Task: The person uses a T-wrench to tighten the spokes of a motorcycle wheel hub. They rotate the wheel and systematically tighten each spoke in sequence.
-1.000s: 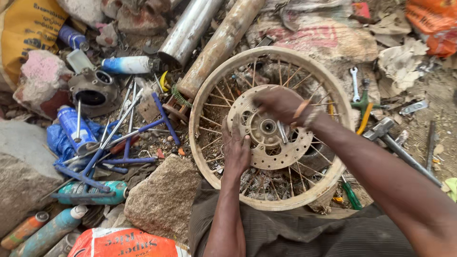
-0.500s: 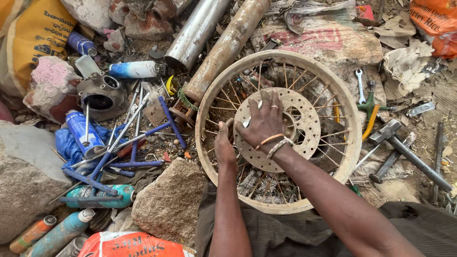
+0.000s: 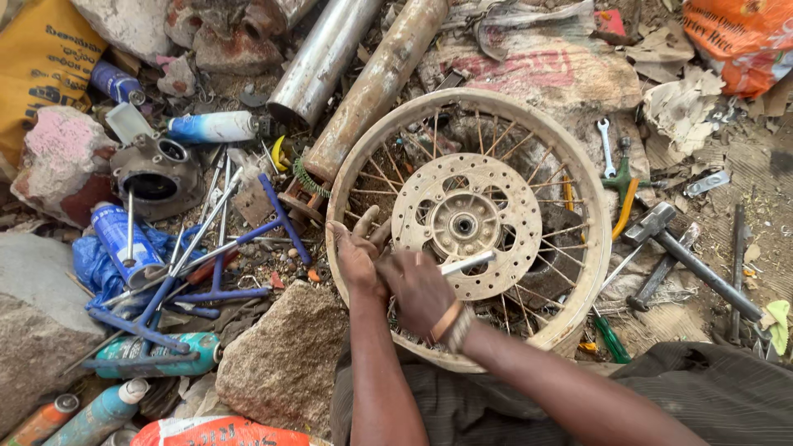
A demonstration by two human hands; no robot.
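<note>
A rusty spoked wheel (image 3: 578,198) with a perforated brake disc (image 3: 413,206) lies flat on the ground in front of me. My left hand (image 3: 357,254) holds the wheel's near-left side, fingers over the rim and spokes. Touching it on the right, my right hand (image 3: 420,291) is closed around a thin silver tool (image 3: 467,263). The tool's tip points right across the disc's lower edge. Bracelets sit on my right wrist.
Two metal pipes (image 3: 376,83) lie behind the wheel. A hammer (image 3: 690,258), spanners (image 3: 605,144) and screwdrivers lie to the right. On the left are an engine cylinder (image 3: 157,173), spray cans (image 3: 213,126), a blue metal frame (image 3: 206,272) and rocks (image 3: 285,359).
My right hand has left the wheel's hub, come down to the near-left rim beside my left hand, and now holds a silver tool.
</note>
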